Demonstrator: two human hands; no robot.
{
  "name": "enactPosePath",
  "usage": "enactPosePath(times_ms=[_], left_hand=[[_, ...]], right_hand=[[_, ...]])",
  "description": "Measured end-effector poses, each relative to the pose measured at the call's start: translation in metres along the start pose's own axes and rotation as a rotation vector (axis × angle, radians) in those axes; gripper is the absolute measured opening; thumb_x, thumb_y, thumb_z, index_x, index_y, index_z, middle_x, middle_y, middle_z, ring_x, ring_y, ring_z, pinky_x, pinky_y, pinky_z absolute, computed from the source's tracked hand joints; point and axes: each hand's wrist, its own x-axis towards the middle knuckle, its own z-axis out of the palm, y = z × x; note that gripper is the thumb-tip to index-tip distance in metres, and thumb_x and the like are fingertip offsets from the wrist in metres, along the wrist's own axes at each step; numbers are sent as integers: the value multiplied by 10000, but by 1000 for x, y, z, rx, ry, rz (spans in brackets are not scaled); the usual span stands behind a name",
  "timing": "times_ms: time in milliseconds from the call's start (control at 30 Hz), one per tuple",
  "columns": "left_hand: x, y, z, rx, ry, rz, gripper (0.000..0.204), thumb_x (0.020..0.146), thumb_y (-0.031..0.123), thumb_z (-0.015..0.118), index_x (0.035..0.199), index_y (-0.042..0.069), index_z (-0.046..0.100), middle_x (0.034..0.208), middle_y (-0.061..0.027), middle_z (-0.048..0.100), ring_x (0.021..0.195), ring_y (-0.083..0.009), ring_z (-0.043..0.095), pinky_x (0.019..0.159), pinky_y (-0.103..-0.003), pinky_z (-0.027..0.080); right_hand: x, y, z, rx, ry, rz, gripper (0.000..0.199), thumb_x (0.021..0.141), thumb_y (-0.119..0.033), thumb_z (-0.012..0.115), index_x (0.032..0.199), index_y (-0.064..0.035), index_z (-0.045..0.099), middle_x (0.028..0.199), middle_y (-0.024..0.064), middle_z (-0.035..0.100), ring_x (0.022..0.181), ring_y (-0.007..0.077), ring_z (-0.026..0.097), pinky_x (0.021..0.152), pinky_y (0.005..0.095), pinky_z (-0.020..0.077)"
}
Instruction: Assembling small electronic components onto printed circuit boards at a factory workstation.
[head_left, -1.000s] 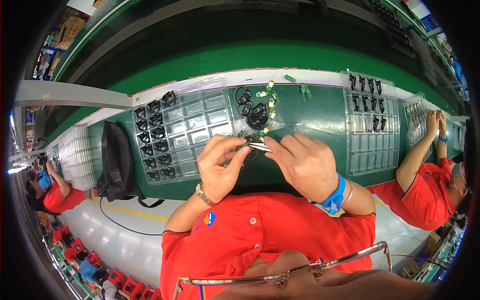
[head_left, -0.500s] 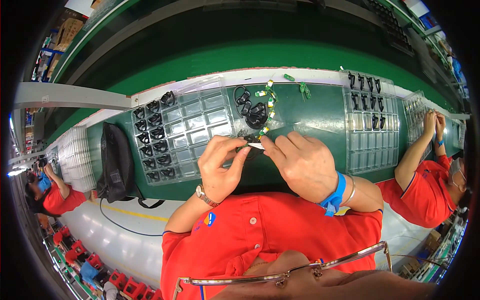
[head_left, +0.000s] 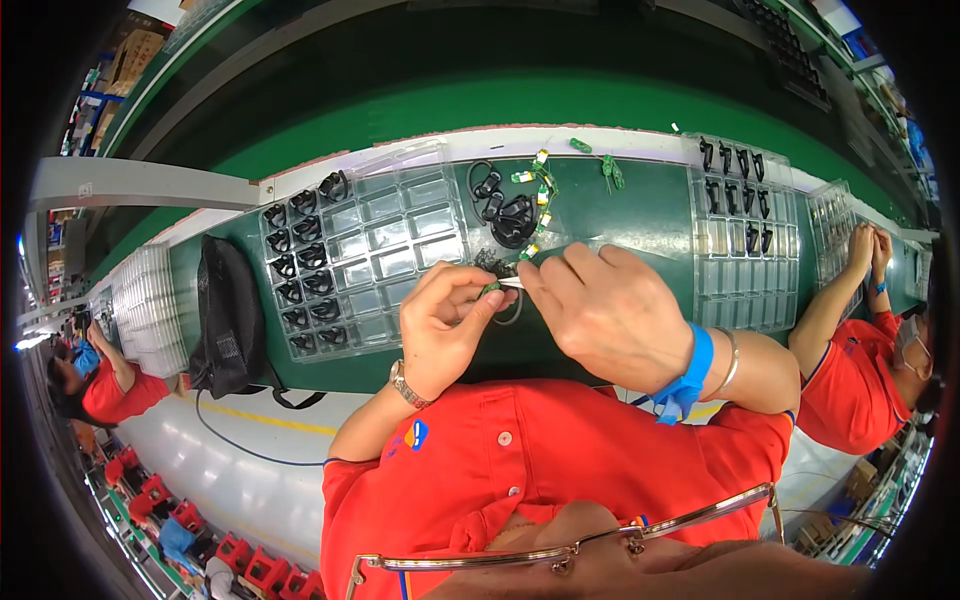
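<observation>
Between the fingertips of my left hand sits a small green circuit board, mostly covered by the fingers. My right hand is closed around pale tweezers, whose tip meets the board. A thin dark loop hangs just below the tip; what it belongs to is hidden. Beyond my hands lie black ear-hook earphone parts and a dark tangle of fine wires. Beside them runs a row of small green boards with white and yellow pieces.
To the left, a clear compartment tray holds black earphone parts in its left columns, beside a black bag. Another clear tray with black parts stands right. Co-workers in red sit at both sides. Loose green boards lie farther back.
My right hand has turned and shifted slightly right and up, its elbow moving outward. My left hand stays almost in place with the board. The tweezers still touch the board.
</observation>
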Motion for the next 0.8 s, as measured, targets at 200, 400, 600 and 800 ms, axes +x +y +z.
enactPosePath(times_ms=[200,400,600,800], left_hand=[[0,2,0,-163,-11,-50,146,841,-129,581,982,-101,557,984,-96,520,930,-261,671,818,-300,571],[-4,0,-11,-261,-78,-100,177,871,-92,564,1044,-67,534,972,-124,610,907,-259,675,806,-342,571],[1,1,-12,-564,-81,-254,146,914,51,564,1045,19,509,951,-152,641,832,-258,680,746,-351,578],[3,-14,-23,-1038,-141,-376,188,910,22,547,1095,27,512,1007,-122,616,914,-274,669,786,-376,587]], right_hand=[[-3,9,-12,37,4,87,211,679,-145,599,855,-38,643,734,23,513,700,158,527,546,276,407],[-13,31,8,691,88,515,244,788,-99,675,1002,-3,608,798,94,570,718,225,595,579,325,472],[-22,10,61,1424,245,763,271,848,-117,680,1066,21,596,819,20,525,682,79,455,605,231,396],[-14,-6,48,1082,344,609,293,831,-97,678,1105,-22,607,779,80,547,613,164,527,570,285,437]])
